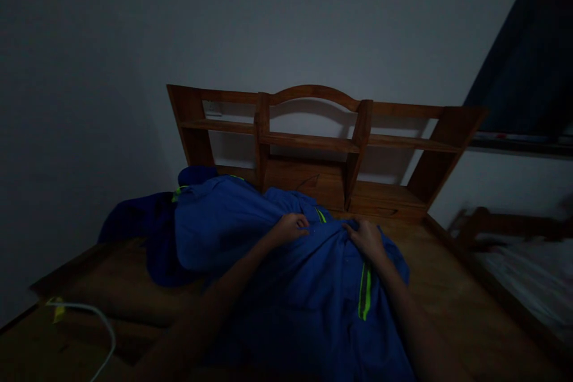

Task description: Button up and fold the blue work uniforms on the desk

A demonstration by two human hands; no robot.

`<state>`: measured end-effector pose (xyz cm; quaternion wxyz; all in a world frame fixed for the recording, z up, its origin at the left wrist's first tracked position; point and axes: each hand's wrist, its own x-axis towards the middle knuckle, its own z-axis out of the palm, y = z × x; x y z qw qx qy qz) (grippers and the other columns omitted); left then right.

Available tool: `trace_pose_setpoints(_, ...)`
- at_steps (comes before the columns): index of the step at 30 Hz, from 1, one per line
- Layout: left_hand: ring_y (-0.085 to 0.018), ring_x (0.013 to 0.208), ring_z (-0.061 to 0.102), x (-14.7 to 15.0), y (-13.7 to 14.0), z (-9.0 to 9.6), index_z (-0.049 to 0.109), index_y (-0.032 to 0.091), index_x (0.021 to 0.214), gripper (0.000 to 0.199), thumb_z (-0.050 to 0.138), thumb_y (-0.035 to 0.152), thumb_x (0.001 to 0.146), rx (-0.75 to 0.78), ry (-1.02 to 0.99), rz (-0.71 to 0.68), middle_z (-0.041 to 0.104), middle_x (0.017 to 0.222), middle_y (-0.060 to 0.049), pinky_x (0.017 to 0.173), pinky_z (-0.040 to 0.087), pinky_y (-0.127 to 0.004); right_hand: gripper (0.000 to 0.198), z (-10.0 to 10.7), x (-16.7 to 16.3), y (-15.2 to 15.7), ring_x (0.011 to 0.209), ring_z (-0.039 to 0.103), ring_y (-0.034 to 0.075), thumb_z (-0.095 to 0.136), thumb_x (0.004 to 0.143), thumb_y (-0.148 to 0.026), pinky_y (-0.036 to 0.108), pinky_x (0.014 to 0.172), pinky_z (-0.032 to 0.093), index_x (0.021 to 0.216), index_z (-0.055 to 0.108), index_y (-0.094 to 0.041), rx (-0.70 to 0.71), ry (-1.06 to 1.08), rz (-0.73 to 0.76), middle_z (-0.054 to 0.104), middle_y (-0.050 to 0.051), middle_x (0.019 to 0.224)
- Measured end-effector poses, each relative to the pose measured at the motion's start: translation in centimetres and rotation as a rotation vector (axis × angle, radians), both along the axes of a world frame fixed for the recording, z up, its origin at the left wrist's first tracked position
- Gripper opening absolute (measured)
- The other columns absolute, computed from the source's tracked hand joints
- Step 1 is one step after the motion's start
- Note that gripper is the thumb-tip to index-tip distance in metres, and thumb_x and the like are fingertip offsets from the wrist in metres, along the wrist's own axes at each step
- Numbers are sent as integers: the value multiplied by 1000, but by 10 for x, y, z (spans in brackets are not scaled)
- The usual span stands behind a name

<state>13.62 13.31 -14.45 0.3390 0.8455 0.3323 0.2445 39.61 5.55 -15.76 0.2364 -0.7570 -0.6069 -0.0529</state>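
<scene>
We note our left hand (290, 228) and right hand (366, 239) pinching the blue garment (313, 286), which lies on the bed (456, 274) around our grip. We judge it soft, limp, fairly light; seams should hold best.

An arch-topped wooden shelf unit (313, 91) stands against a plain, pale wall (286, 24). The lighting is dim, leaving everything shadowy.
</scene>
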Motion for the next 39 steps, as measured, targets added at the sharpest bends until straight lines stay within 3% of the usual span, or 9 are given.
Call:
trace_pose_setpoints(2,-14,73,61,2,6,-11,61,13,86,30,68,37,70,-174,-83,-41,65,78,-3,66,46,-23,32,-1,-6,-1,90,61,24,49,85,-37,31,76,44,109,59,-19,21,-28,72,66,11,96)
trace_pose_setpoints(4,-14,70,61,0,8,-21,61,12,86,36,69,41,67,-356,-169,-57,66,75,-2,64,46,-23,35,1,-16,-3,102,56,26,50,85,-32,34,84,43,117,53,-17,128,-46,179,61,13,108)
trace_pose_setpoints(6,-15,71,62,-3,6,-27,63,12,89,40,71,43,65,-503,-254,-52,68,78,-4,67,48,-25,38,7,-29,-8,113,49,26,49,85,-30,38,94,39,121,50,-18,229,-46,315,55,13,118)
trace_pose_setpoints(8,-17,78,64,-7,2,-29,65,13,92,42,73,42,64,-609,-313,-54,69,87,-6,75,49,-29,35,14,-44,-13,115,46,24,45,88,-29,40,99,35,123,49,-21,244,1,463,54,10,119)
trace_pose_setpoints(12,-18,84,64,-11,-4,-25,69,15,92,38,72,42,66,-672,-306,-106,70,93,-6,83,47,-31,32,17,-71,-21,113,48,20,42,92,-35,38,101,35,122,50,-26,153,144,644,56,5,117)
trace_pose_setpoints(19,-19,91,62,-18,-10,-11,65,17,104,48,75,40,63,-779,-302,-150,67,102,-6,84,46,-31,30,7,-79,-16,106,50,22,56,85,-41,38,95,37,110,58,-25,131,256,659,59,5,107)
trace_pose_setpoints(22,-18,91,61,-20,-10,-9,65,16,103,44,74,38,66,-719,-282,-182,66,103,-7,82,45,-28,26,7,-77,-16,102,52,21,59,83,-41,36,94,37,103,59,-24,141,317,660,60,4,104)
trace_pose_setpoints(30,-19,95,59,-15,-10,-9,67,14,96,36,73,33,67,-259,-229,-246,66,98,-7,88,42,-29,25,3,-73,-10,88,56,16,62,80,-42,27,82,41,91,58,-20,25,564,691,60,0,88)
trace_pose_setpoints(39,-18,89,60,-15,-13,-11,68,15,94,32,71,35,70,-127,-255,-231,68,94,-6,81,44,-26,26,11,-71,-12,92,58,18,60,80,-44,29,86,42,89,63,-20,-71,626,707,64,1,92)
